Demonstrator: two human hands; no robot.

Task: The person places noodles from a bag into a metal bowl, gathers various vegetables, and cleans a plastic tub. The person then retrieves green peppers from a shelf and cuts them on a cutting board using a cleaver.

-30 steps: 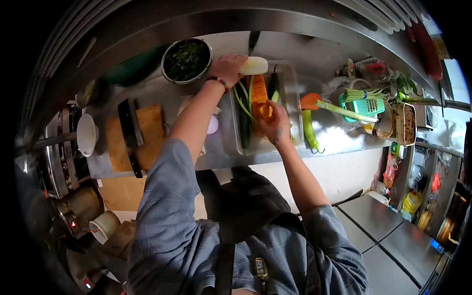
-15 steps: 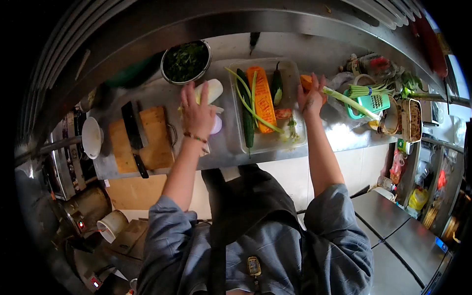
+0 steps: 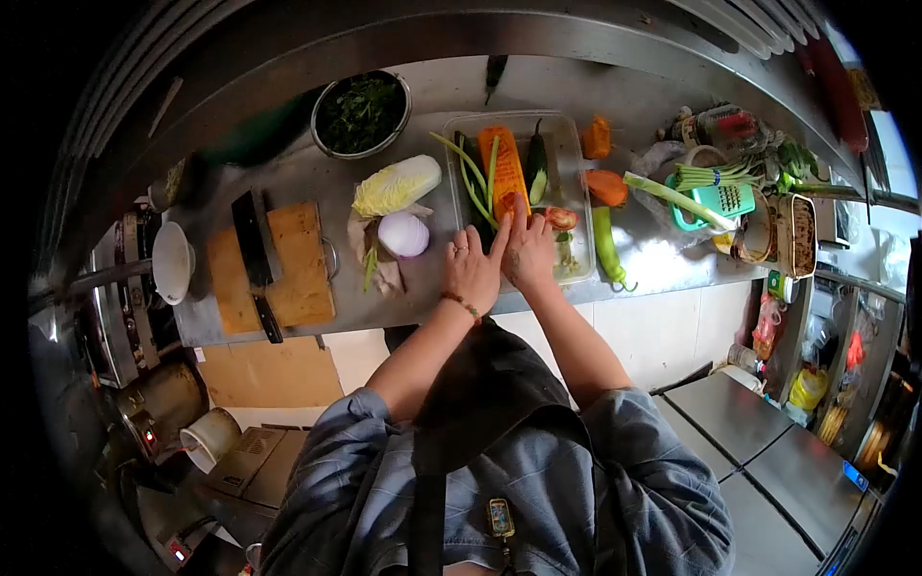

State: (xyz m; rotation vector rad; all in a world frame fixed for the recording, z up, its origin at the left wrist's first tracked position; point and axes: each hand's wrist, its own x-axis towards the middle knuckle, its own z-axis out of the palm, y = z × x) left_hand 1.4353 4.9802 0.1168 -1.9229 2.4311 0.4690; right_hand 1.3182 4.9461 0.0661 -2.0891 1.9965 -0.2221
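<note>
My left hand (image 3: 473,269) reaches over the near edge of a clear plastic tray (image 3: 583,206), fingers stretched forward. Beside it, my right hand (image 3: 529,254) lies with fingers extended at the near end of an orange block with red printing (image 3: 504,163); whether it presses or grips it I cannot tell. The hands nearly meet. In the tray are a dark green cucumber (image 3: 464,154), thin green stalks (image 3: 492,173), a dark slender vegetable (image 3: 537,158) and a cut tomato (image 3: 561,219). Left of the tray sit a napa cabbage (image 3: 399,184) and a purple onion (image 3: 403,235).
A cleaver (image 3: 255,240) lies on a wooden board (image 3: 303,259) at left. A metal bowl of greens (image 3: 361,113) stands behind. Right of the tray are a carrot piece (image 3: 607,187), a green pepper (image 3: 607,248) and a green grater (image 3: 732,200). A metal shelf (image 3: 403,48) overhangs.
Both hands have come inward from either side of the tray to its near middle. The onion, cabbage, carrot pieces and green pepper are now uncovered.
</note>
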